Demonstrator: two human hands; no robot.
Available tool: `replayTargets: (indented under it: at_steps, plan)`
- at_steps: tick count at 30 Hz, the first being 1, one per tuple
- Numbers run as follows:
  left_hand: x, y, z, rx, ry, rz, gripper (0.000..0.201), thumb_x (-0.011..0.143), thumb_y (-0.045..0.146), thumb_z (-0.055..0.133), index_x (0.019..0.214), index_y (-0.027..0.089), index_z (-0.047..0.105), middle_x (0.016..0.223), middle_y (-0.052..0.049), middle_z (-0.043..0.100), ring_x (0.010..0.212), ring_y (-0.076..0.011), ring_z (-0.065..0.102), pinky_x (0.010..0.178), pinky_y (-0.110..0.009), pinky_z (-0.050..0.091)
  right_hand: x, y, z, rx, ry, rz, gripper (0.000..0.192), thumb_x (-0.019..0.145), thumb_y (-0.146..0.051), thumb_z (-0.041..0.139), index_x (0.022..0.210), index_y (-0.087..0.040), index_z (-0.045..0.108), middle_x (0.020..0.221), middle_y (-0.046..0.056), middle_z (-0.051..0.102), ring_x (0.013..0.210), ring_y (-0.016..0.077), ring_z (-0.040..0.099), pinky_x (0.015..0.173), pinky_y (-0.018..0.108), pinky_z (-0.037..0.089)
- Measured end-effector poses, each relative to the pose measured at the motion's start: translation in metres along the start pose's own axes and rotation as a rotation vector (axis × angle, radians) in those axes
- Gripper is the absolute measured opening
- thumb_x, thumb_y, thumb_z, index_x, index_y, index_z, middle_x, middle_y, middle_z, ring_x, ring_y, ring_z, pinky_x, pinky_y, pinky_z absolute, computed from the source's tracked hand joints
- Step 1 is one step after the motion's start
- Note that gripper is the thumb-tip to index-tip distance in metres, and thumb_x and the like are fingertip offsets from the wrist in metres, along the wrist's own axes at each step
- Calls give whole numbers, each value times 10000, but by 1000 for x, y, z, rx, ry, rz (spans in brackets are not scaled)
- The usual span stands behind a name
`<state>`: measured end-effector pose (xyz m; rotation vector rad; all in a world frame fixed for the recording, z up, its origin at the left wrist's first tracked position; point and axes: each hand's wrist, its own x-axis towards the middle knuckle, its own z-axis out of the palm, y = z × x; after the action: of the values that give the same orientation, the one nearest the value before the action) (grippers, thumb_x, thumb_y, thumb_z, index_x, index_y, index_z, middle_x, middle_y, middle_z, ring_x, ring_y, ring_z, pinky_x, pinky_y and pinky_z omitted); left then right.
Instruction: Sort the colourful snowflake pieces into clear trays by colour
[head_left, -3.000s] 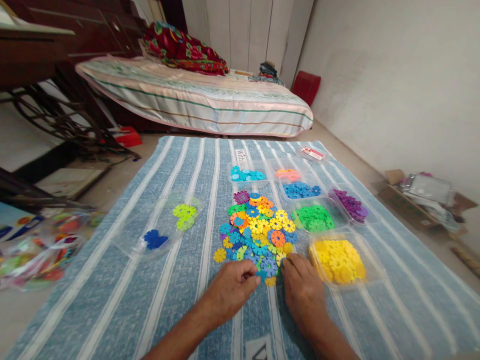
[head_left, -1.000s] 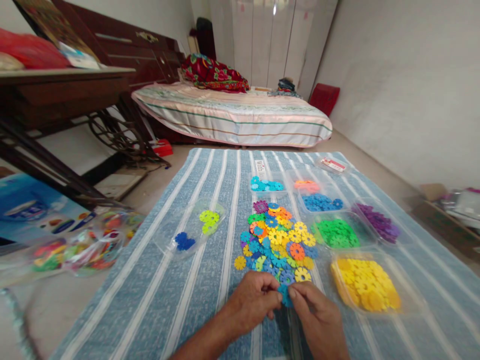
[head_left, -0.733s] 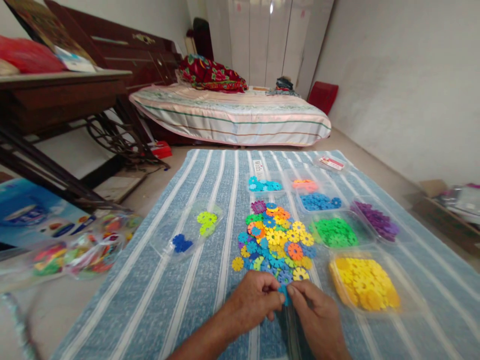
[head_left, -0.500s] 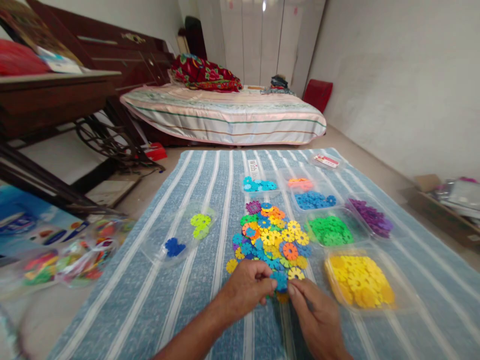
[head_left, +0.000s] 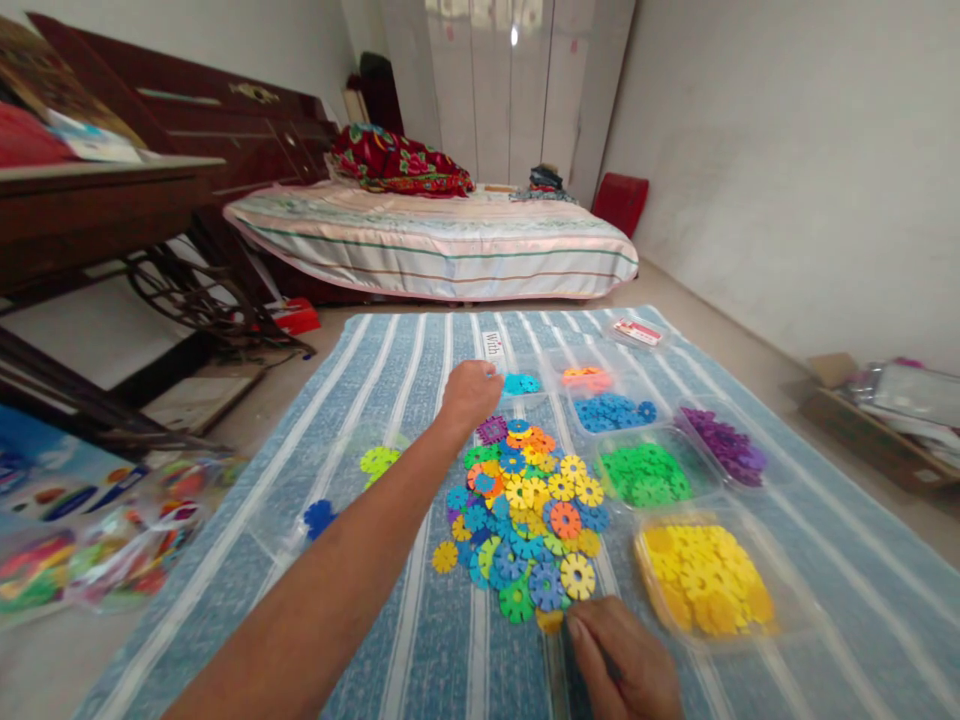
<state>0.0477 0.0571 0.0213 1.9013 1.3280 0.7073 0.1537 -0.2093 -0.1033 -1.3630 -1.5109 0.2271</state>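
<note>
Teal discs [head_left: 520,383] in clear tray, behind mixed pile [head_left: 525,515].

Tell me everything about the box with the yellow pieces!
The box is a shallow see-through plastic tray with rounded corners and no lid. It lies flat on the striped blue mat, right of the mixed pile. Flat yellow flower-shaped pieces fill it. The right hand is close but not touching it.
</note>
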Motion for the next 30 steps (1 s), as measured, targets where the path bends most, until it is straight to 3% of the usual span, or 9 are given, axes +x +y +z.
replayTargets:
  at_steps: [3,5,7,10,15,21,27,30]
  plan:
    - [-23,-8,6,178,-10,37,184,808,215,547,674,126,636,667,-5,596,799,-183,597,779,-308,429,-1,7,2,-76,39,-106,156,891,-152,475,925,-186,623,763,57,655,704,151,619,650,255,507]
    - [-47,-19,11,252,-17,65,173,777,210,529,639,161,620,592,13,558,724,-169,581,736,-288,415,4,11,4,-165,58,-156,179,881,-144,491,1004,-176,617,874,85,668,831,183,631,749,307,523]
    - [-70,-34,15,317,5,97,161,777,226,499,695,176,628,685,-5,602,747,-173,579,731,-286,422,13,13,9,-294,76,-178,223,883,-162,490,1077,-167,602,999,117,655,967,226,607,827,375,511]
    - [-97,-59,21,470,138,186,245,828,247,420,917,172,635,893,-59,661,848,-187,612,773,-303,472,32,16,19,-506,87,-163,273,887,-174,471,1137,-153,578,1093,141,625,1066,269,553,867,435,481]
    - [-115,-91,30,591,246,262,338,860,304,424,1083,133,612,1167,-136,635,1108,-249,574,962,-395,454,51,23,34,-732,-15,-85,292,814,-60,492,1067,-156,604,991,116,644,988,265,550,838,414,459]
    - [-120,-110,46,592,250,280,404,868,373,450,1150,115,580,1240,-161,598,1152,-275,560,982,-439,451,51,29,33,-754,5,-173,258,805,-38,488,1009,-144,606,925,98,635,907,244,541,832,389,425]
    - [-122,-128,59,523,335,379,342,854,360,492,1130,174,571,1185,-122,630,1117,-263,583,950,-439,478,54,16,32,-649,79,-190,234,883,-70,398,937,-163,606,750,53,609,732,195,535,730,326,394]
    - [-123,-132,62,523,375,414,326,859,353,488,1127,183,563,1165,-119,636,1095,-262,592,929,-441,492,64,10,25,-608,42,-220,252,904,-90,377,918,-171,615,737,45,617,723,176,542,720,288,381]
